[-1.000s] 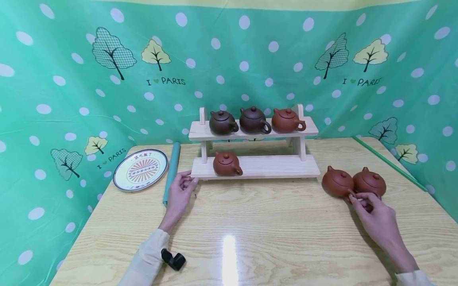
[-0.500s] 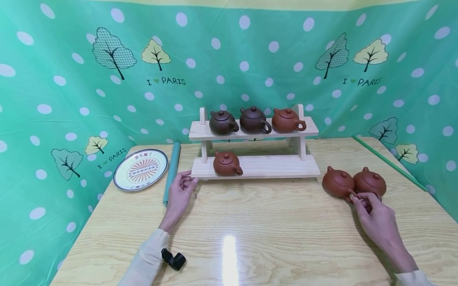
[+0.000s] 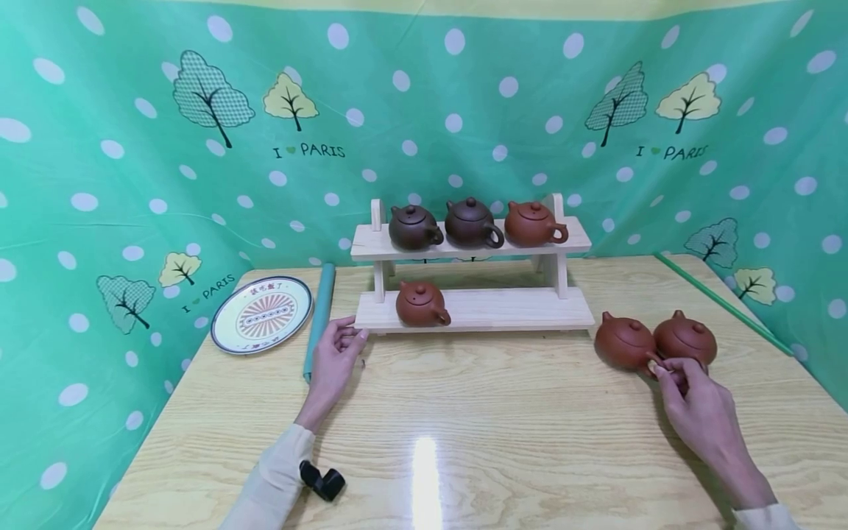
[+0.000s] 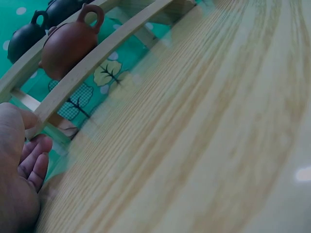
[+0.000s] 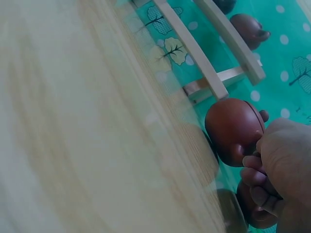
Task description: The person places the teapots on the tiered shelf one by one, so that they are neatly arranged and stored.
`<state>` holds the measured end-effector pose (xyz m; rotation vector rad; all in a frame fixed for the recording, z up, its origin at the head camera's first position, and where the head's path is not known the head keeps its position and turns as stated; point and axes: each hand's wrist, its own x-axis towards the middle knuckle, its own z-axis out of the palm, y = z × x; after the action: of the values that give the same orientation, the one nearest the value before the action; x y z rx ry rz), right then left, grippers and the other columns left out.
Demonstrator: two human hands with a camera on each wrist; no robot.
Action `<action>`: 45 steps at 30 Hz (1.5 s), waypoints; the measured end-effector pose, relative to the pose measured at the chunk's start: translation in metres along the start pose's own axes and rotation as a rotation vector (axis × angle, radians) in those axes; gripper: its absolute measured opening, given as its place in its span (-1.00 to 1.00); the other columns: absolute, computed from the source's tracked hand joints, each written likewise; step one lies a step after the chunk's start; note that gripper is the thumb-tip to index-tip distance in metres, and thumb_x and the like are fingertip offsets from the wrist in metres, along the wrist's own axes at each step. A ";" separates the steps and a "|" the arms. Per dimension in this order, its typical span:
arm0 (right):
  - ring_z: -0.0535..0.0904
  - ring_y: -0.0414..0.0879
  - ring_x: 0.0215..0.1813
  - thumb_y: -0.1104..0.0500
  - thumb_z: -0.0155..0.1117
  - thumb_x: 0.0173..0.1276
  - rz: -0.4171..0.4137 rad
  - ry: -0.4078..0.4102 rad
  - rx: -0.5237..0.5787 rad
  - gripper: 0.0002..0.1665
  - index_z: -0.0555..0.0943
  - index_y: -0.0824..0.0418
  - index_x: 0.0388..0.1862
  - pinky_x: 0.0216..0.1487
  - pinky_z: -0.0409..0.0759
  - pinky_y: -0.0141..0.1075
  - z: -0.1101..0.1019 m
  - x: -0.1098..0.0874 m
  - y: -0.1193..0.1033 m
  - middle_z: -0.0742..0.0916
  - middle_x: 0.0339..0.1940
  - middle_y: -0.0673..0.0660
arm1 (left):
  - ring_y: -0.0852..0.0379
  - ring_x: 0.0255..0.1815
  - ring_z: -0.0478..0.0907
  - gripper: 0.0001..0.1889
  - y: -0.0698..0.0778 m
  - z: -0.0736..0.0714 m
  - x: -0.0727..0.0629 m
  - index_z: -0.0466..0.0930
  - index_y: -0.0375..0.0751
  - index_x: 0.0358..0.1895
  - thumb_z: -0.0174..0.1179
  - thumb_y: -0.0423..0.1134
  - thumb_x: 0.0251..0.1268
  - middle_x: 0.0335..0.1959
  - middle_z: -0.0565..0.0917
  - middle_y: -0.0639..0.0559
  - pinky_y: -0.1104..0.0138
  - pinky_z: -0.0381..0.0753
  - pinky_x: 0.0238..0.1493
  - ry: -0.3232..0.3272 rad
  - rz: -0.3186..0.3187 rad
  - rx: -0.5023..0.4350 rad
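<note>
With thumb and fingers, my right hand [image 3: 704,408] pinches the handle of a reddish-brown clay teapot [image 3: 623,342], just right of the two-tier wooden shelf [image 3: 510,309]. A second reddish-brown teapot [image 3: 685,338] stands close beside it, partly behind my fingers. At the shelf's left end, my left hand [image 3: 331,364] grips the lower board's corner; the left wrist view has the thumb [image 4: 17,119] at the board and the other fingers curled below. One reddish-brown teapot [image 3: 421,304] sits on the lower tier. The upper tier bears two dark teapots [image 3: 468,223] and a reddish-brown one [image 3: 530,223].
A patterned plate [image 3: 261,315] lies at the left, next to a rolled teal cloth [image 3: 321,320]. A green stick [image 3: 722,303] lies along the right edge. Near my left sleeve is a small black object [image 3: 322,482]. A green dotted curtain [image 3: 424,96] surrounds the table.
The teapot in my right hand has shifted slightly left and toward me, its spout a little lower in view. My left hand stays at the shelf's corner.
</note>
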<state>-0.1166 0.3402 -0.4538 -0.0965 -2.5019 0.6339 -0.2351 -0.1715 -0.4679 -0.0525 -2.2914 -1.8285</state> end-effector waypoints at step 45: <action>0.42 -0.36 -0.40 0.52 0.37 0.30 -0.193 0.012 0.191 -0.80 0.59 0.43 -0.13 -0.55 0.30 -0.52 0.008 0.017 -0.062 0.64 -0.45 0.10 | 0.23 -0.18 0.61 -0.58 -0.002 -0.001 0.001 0.46 -0.39 0.28 0.29 -0.33 0.48 0.03 0.67 -0.32 0.49 0.60 -0.14 -0.009 -0.008 -0.020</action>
<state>-0.1312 0.2856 -0.4227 0.2086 -2.3881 0.7832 -0.2359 -0.1730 -0.4691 -0.0552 -2.2823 -1.8593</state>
